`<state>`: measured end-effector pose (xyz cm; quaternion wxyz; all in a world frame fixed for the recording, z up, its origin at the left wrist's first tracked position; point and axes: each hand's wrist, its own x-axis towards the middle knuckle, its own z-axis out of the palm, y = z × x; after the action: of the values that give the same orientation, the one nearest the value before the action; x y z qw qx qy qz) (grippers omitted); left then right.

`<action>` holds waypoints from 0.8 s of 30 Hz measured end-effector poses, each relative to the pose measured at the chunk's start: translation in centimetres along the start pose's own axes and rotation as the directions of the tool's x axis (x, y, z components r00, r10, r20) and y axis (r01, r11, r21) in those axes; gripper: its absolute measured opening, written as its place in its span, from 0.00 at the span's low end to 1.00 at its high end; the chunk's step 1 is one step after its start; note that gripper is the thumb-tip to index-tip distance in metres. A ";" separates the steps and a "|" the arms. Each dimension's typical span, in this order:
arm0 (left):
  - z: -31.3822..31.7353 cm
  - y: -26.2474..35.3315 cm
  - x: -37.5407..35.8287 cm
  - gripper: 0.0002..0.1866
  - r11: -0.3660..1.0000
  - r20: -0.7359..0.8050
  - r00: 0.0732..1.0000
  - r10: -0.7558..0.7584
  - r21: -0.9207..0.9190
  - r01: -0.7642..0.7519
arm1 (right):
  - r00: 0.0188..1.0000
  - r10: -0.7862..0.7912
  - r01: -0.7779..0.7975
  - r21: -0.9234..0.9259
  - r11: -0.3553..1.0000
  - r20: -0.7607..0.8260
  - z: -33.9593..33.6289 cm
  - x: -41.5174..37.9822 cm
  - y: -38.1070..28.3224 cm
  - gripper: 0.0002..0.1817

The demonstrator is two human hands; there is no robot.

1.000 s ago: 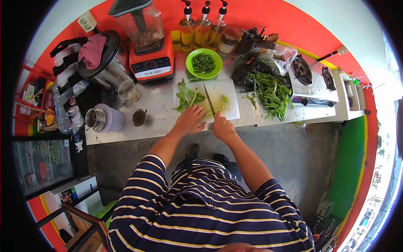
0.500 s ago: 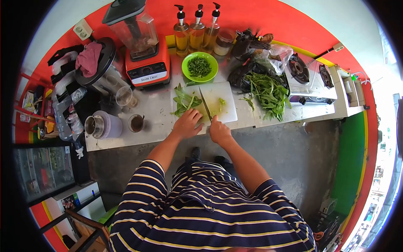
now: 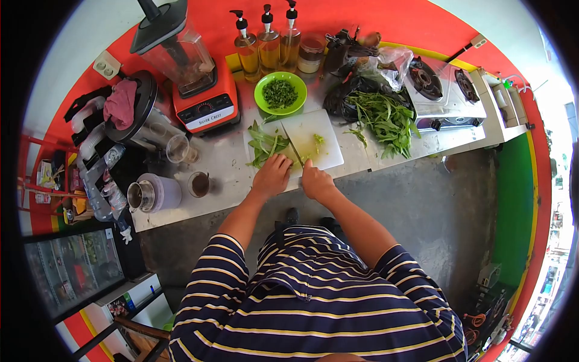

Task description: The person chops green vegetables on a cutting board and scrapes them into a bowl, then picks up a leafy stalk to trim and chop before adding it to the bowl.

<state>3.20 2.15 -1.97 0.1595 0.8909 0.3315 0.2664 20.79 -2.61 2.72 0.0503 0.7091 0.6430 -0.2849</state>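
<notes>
A white cutting board (image 3: 330,145) lies near the table's front edge. My right hand (image 3: 316,181) is wrapped round the handle of a knife (image 3: 292,142), whose blade points away from me across the board. Just left of the blade, my left hand (image 3: 272,174) presses its curled fingers on the lower end of a bunch of leafy greens (image 3: 264,145). A few pale green cut pieces (image 3: 318,141) lie right of the blade. Behind the board stands a bright green bowl (image 3: 259,95) holding chopped greens (image 3: 280,94).
A heap of leafy greens (image 3: 386,123) spills from a black plastic bag (image 3: 339,99) on the right, beside a gas stove (image 3: 449,99). A red blender (image 3: 208,108), pump bottles (image 3: 268,48), a small glass (image 3: 198,184) and a lilac flask (image 3: 166,192) stand behind and left.
The whole view has tilted slightly with my head. Both hands stay at the board, with the knife and the leafy greens held much as before.
</notes>
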 end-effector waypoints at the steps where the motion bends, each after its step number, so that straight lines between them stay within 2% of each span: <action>1: 0.0 0.0 0.0 0.12 1.000 0.001 1.000 -0.019 -0.006 0.019 | 1.000 -0.006 0.006 -0.005 1.000 0.003 -0.1 -0.1 0.0 0.19; 7: 0.3 -0.4 0.0 0.12 1.000 -0.010 1.000 0.013 -0.009 -0.013 | 0.999 0.043 -0.043 0.041 0.998 0.001 2.2 -2.4 -0.2 0.17; 11: 0.5 -0.2 -0.1 0.12 0.999 -0.014 0.999 0.032 0.027 -0.032 | 0.999 0.047 -0.045 0.087 0.995 -0.021 2.1 -0.4 0.6 0.17; 14: 0.2 -0.2 0.0 0.13 0.999 -0.007 1.000 0.027 0.022 -0.027 | 0.999 -0.036 0.040 0.109 0.993 -0.040 1.5 0.2 1.8 0.17; 17: 0.2 0.2 0.0 0.12 0.999 -0.009 1.000 0.016 0.041 -0.015 | 0.996 0.007 -0.002 0.045 0.999 -0.092 1.3 0.2 3.1 0.19; 19: 0.1 0.6 0.5 0.11 0.996 -0.013 0.997 -0.082 0.016 0.082 | 0.997 0.046 -0.044 0.035 0.998 -0.067 0.2 0.7 3.9 0.17; 24: 1.2 0.1 2.8 0.08 0.995 -0.042 0.995 -0.086 0.046 0.088 | 0.994 0.023 -0.012 0.104 0.995 -0.110 -2.1 1.0 5.3 0.17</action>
<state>5.74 3.87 -1.86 0.1430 0.8737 0.3793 0.2688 26.53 -1.70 2.48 -0.0195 0.7310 0.6231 -0.2774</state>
